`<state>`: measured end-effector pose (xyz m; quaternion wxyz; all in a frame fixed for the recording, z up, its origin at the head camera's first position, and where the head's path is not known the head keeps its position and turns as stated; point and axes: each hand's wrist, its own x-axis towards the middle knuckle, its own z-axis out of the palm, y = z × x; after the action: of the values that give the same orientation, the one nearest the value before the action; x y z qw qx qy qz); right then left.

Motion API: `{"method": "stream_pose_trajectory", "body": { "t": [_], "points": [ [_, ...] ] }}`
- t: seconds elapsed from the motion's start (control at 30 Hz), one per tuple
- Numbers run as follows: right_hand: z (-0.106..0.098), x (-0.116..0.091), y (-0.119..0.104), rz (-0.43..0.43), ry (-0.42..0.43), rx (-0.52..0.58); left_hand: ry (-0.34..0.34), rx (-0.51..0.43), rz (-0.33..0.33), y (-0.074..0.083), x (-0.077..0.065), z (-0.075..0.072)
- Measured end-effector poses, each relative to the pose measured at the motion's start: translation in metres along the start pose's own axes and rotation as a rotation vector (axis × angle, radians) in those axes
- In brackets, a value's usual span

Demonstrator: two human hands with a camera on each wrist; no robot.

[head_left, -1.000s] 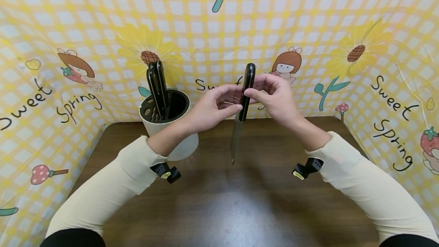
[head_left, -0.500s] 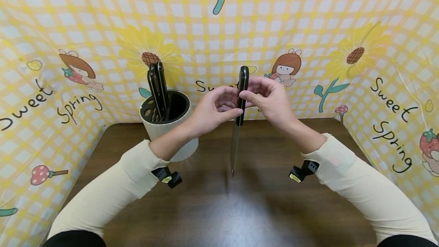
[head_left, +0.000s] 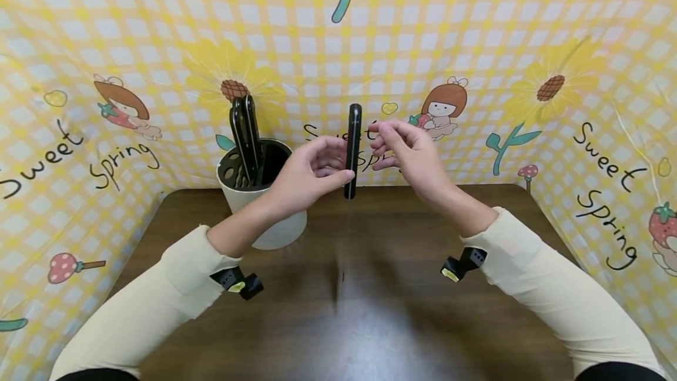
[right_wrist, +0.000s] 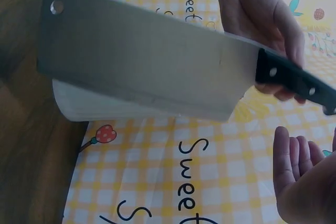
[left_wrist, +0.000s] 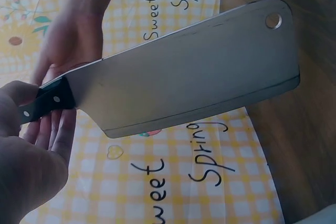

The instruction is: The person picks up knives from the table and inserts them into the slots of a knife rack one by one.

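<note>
A cleaver (head_left: 352, 151) hangs blade down above the table, its black riveted handle pinched between the thumb and fingers of my left hand (head_left: 301, 178). From the head its blade is edge-on and barely visible. Both wrist views show the broad steel blade (left_wrist: 194, 72) with a round hole near the tip corner. My right hand (head_left: 415, 157) is just right of the handle, apart from it, with loosely bent fingers and nothing in them. In the right wrist view a gap separates that hand (right_wrist: 310, 182) from the handle (right_wrist: 294, 80).
Behind my left forearm stands a white round knife block (head_left: 280, 231) with a black slotted top. Several black-handled knives (head_left: 245, 140) stick up from it. A yellow checked cloth (head_left: 317, 46) encloses the brown wooden table (head_left: 402, 298) at the back and sides.
My right hand has let go of the cleaver's handle. My left hand has carried the cleaver left and slightly down, and the blade has turned edge-on to the head view.
</note>
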<state>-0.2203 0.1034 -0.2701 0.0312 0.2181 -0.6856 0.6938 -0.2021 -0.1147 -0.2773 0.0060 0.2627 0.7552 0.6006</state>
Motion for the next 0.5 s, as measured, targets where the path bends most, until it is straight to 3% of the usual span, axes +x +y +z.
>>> {"method": "stream_pose_trajectory", "body": {
  "t": [0.27,0.5],
  "points": [
    [0.008,0.007,0.012,0.116,-0.039,-0.068,0.045,0.016,0.016,0.008,-0.02,-0.023],
    [0.019,0.015,0.034,0.157,-0.084,-0.108,0.12,-0.019,0.045,0.012,-0.04,-0.044]
  ]
}}
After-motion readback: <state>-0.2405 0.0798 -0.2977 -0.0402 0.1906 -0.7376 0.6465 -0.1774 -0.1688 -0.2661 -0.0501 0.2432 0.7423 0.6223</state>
